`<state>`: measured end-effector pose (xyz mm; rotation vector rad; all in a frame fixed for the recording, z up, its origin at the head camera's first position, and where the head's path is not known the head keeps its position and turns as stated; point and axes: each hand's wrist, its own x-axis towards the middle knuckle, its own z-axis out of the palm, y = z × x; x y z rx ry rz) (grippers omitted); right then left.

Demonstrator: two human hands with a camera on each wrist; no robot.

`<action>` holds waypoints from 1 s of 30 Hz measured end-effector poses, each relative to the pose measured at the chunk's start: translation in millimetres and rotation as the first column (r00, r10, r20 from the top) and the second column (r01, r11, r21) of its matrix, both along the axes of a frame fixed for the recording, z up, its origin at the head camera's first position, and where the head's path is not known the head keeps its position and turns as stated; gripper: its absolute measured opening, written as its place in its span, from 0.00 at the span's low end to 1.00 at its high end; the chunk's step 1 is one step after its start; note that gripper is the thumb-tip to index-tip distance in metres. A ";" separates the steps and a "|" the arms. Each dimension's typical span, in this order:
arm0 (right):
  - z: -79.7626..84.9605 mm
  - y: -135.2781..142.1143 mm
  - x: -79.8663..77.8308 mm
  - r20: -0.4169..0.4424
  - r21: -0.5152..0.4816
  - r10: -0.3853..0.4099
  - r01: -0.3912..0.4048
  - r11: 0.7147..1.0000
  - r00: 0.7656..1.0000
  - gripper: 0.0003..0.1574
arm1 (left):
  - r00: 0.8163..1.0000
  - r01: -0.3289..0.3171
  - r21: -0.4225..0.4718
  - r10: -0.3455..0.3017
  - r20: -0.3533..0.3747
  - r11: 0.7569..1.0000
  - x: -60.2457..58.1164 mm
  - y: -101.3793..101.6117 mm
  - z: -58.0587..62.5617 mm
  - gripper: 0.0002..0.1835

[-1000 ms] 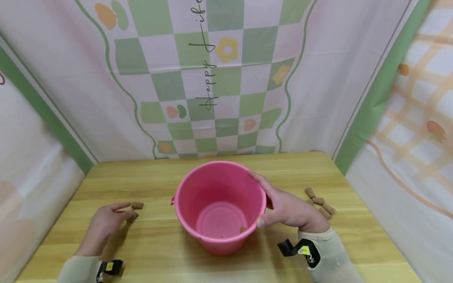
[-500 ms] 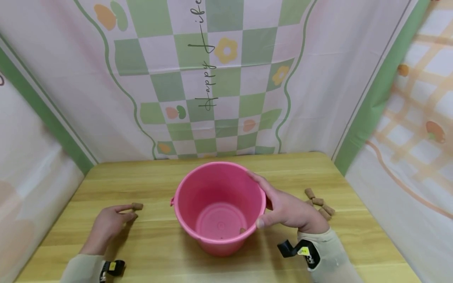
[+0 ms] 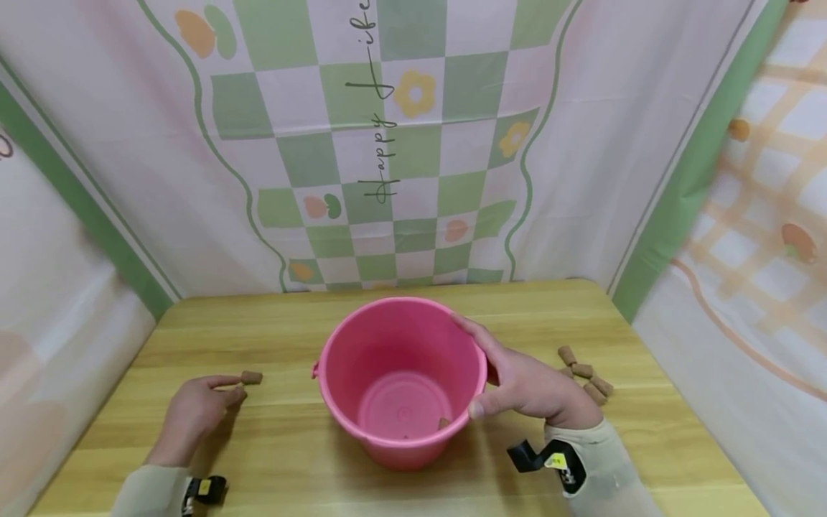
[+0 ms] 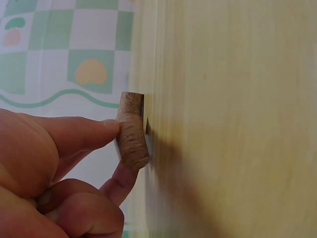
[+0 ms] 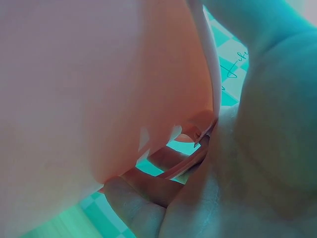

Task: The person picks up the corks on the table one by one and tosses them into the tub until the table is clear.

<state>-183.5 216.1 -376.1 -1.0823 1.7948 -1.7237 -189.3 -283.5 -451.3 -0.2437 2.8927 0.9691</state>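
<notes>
My left hand point(image 3: 196, 411) is low over the table's left side, pinching a brown cork point(image 4: 132, 146) between thumb and a finger. Just beyond it lies a second cork point(image 3: 252, 377), which the held one overlaps in the left wrist view. With my right hand point(image 3: 533, 380) I grip the rim of a pink bucket point(image 3: 402, 452), thumb at the near rim and fingers around the outside. Its wall point(image 5: 99, 89) fills much of the right wrist view. Inside, a cork point(image 3: 444, 424) sits at the bottom, partly hidden by the near wall.
Several corks point(image 3: 583, 370) lie in a loose cluster on the wooden table point(image 3: 291, 474), right of the bucket and behind my right wrist. A patterned cloth point(image 3: 413, 158) hangs along the table's back edge, with more cloth at both sides.
My left hand has shifted slightly to the right and its fingers have come closer together at the near cork. My right hand and the bucket stay in place.
</notes>
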 end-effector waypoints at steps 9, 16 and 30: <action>0.4 -0.8 -0.2 0.013 -0.018 0.012 -0.011 1.000 1.000 0.71 | 0.999 -0.015 -0.003 0.015 0.030 1.000 2.4 -4.5 3.4 0.31; 0.3 -0.9 -0.1 0.015 -0.017 0.012 -0.011 1.000 1.000 0.72 | 1.000 -0.010 -0.009 0.010 0.021 1.000 1.6 -3.8 -0.1 0.22; 0.5 -1.0 -0.8 -0.018 0.006 0.003 -0.003 1.000 1.000 0.74 | 1.000 0.010 -0.056 -0.010 0.012 0.998 5.2 -3.6 0.9 0.26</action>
